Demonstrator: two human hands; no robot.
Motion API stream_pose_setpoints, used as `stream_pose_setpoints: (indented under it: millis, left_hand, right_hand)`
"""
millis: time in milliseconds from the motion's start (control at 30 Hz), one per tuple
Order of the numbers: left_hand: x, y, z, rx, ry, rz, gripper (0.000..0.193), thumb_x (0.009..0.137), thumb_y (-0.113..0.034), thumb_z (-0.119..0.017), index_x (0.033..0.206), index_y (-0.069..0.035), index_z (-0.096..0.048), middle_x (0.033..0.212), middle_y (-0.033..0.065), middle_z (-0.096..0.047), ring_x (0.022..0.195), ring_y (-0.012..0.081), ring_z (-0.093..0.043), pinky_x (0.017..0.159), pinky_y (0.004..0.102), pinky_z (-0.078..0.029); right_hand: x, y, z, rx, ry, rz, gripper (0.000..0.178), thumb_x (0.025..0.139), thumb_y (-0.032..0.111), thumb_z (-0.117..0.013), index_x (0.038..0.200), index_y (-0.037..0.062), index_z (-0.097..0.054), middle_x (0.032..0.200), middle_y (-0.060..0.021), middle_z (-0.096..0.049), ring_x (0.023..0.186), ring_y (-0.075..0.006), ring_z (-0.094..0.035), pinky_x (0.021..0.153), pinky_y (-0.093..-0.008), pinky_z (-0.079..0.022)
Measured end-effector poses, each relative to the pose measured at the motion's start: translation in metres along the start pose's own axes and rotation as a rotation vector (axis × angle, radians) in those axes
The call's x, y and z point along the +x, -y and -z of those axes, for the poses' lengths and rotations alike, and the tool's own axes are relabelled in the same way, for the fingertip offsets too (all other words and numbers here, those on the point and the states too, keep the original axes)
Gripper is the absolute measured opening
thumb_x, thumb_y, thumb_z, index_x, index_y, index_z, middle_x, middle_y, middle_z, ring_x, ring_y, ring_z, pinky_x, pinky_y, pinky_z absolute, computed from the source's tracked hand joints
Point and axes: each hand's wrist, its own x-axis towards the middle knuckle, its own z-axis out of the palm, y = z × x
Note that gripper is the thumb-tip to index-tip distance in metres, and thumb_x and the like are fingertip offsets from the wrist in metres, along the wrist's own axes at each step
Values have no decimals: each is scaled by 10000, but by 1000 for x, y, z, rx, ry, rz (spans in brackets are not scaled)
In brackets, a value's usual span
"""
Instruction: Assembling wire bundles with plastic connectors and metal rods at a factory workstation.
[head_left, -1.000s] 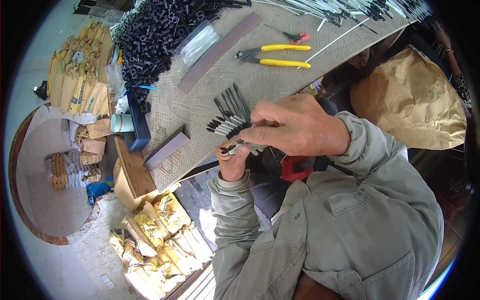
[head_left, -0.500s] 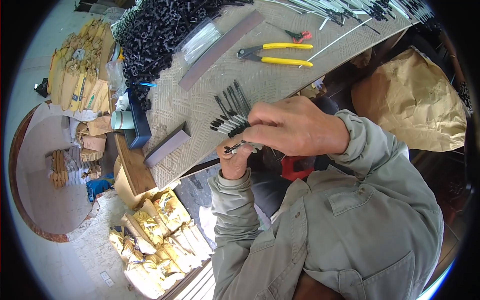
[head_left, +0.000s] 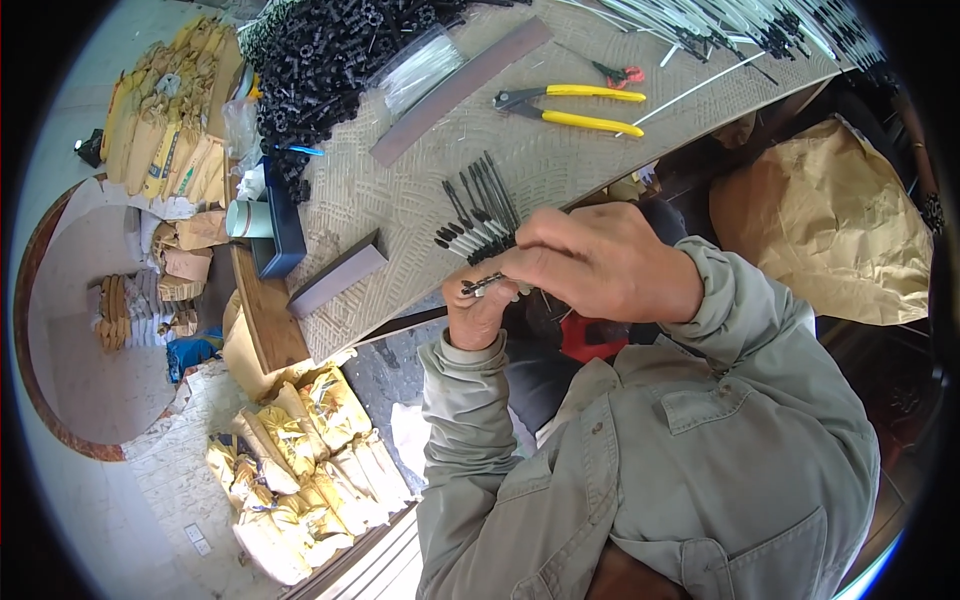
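Note:
My left hand (head_left: 476,318) is closed around the lower end of a fanned bundle of thin black and white rods with dark tips (head_left: 478,222). The tips point up and away over the table edge. My right hand (head_left: 612,262) is closed at the bundle's right side, its thumb and forefinger pinched close to my left thumb. Between the hands lies a small dark, shiny piece (head_left: 484,284), too small to name. My fingers hide most of the bundle's lower part.
On the patterned table (head_left: 400,215) are yellow-handled cutters (head_left: 580,105), small red-handled scissors (head_left: 622,75), a long dark strip (head_left: 465,88), a shorter bar (head_left: 340,272), a heap of black parts (head_left: 320,70) and white rods (head_left: 690,25). A blue bin (head_left: 278,230) stands left. A brown paper sack (head_left: 820,220) sits right.
The whole view has turned slightly, so the table things sit a little further right. Both hands stay together at the rod bundle, with only slight finger movement.

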Motion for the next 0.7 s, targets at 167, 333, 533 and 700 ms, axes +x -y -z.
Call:
stream_pose_setpoints:
  millis: [167,333,533,700]
  left_hand:
    - [4,3,7,-39,108,4,462,864,-332,-555,1045,92,-587,945,112,-634,859,160,-597,775,270,-462]
    - [0,3,7,56,49,-18,605,899,-494,-404,1135,53,-509,1070,119,-571,985,217,-549,859,338,-429]
    - [-4,14,19,4,155,-69,637,899,-513,-382,1280,-3,-348,1262,118,-439,1149,255,-452,968,407,-370]
    - [-3,14,19,7,180,-62,610,903,-499,-389,1264,-7,-370,1239,110,-462,1131,259,-466,956,418,-378]
  right_hand:
    - [0,-7,-8,189,-35,-66,207,674,48,-662,872,59,-602,763,-67,-503,553,-194,-548,467,-266,-433]
    - [5,-4,2,22,28,-2,227,654,44,-650,878,57,-613,769,-57,-501,549,-166,-535,464,-260,-422]
    - [9,4,6,-19,40,-29,252,648,46,-629,899,65,-617,757,-37,-488,542,-150,-528,471,-259,-427]
    - [7,6,7,-51,46,-38,266,647,39,-624,912,65,-617,759,-34,-492,542,-150,-530,475,-254,-432]
